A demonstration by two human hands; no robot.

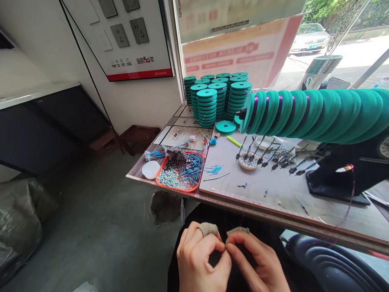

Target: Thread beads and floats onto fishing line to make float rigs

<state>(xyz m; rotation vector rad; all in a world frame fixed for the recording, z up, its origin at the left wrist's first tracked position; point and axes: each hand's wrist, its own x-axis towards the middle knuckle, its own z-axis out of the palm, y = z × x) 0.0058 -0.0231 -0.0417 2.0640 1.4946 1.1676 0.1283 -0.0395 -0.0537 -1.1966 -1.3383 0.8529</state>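
Observation:
My left hand (202,259) and my right hand (258,259) meet over my lap, just below the table's front edge. Thumb and forefinger of each are pinched together, and the fingertips almost touch. What they pinch is too fine to make out; a faint thread-like line rises near the right fingers. Beige cloth wraps (208,229) cover a finger on each hand. On the board (231,182) in front lie a small blue-and-black tackle piece (265,193), another little blue piece (242,186) and a thin piece with a line (304,209).
An orange tray (158,178) of small beads and sleeves stands left, beside a white lid (151,170). Teal foam spools (207,107) are stacked behind. A long row of teal spools (322,113) on a black stand overhangs the right side, above a bowl of grey beads (247,162).

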